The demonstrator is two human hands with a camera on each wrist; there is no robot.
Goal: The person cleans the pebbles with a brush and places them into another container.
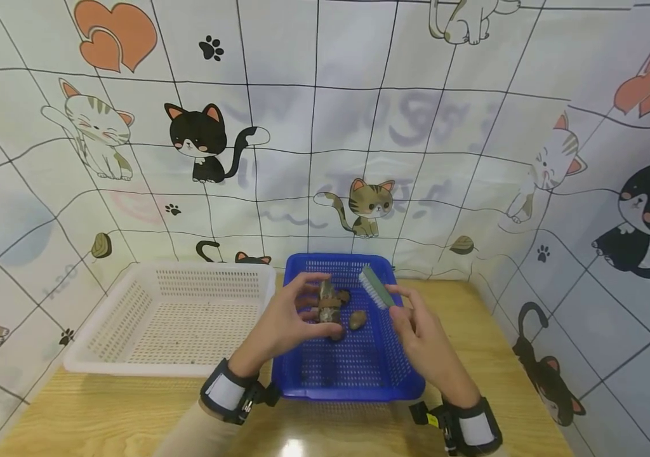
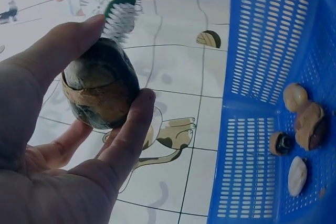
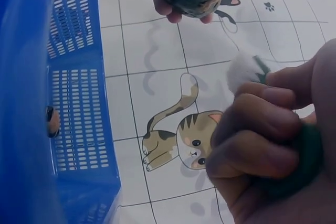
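My left hand (image 1: pixel 287 322) grips a dark, rounded stone (image 2: pixel 100 85) with a brown band round its middle, thumb on one side and fingers on the other. It holds the stone above the blue basket (image 1: pixel 353 390). In my right hand (image 1: pixel 429 343) is a green brush (image 1: pixel 378 289) with white bristles, gripped by its handle. The bristles stand apart from the stone in the head and right wrist views; in the left wrist view they overlap its top edge. Inside the basket lie several smaller stones, among them a tan one (image 1: pixel 357 319) and a whitish one (image 2: pixel 297 176).
Left of the blue basket stands a white perforated basket (image 1: pixel 171 369) with a few dark specks on its bottom. Both rest on a wooden table (image 1: pixel 451 431). A cat-patterned sheet (image 1: pixel 285 171) hangs close behind and along the sides.
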